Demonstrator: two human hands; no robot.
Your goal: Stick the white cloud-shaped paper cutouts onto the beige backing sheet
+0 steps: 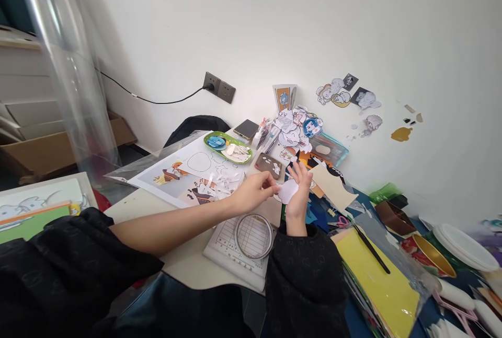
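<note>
My left hand (pixel 253 191) reaches across the table with its fingers pinched together at the edge of a small white paper cut-out (pixel 289 190). My right hand (pixel 298 191) stands upright behind that cut-out, fingers partly spread, with the paper resting against its palm. Both hands hover above a roll of clear tape (pixel 253 235) that lies on a white lined sheet (pixel 229 246). Black sleeves cover both my upper arms.
A green tray (pixel 227 148) of paper scraps, a phone (pixel 246 129), printed cartoon sheets (pixel 176 176) and piled cut-outs (pixel 298 129) crowd the table. Coloured paper in a clear bag (pixel 382 280) lies at right. Stickers (pixel 341 95) and a wall socket (pixel 219 88) are on the wall.
</note>
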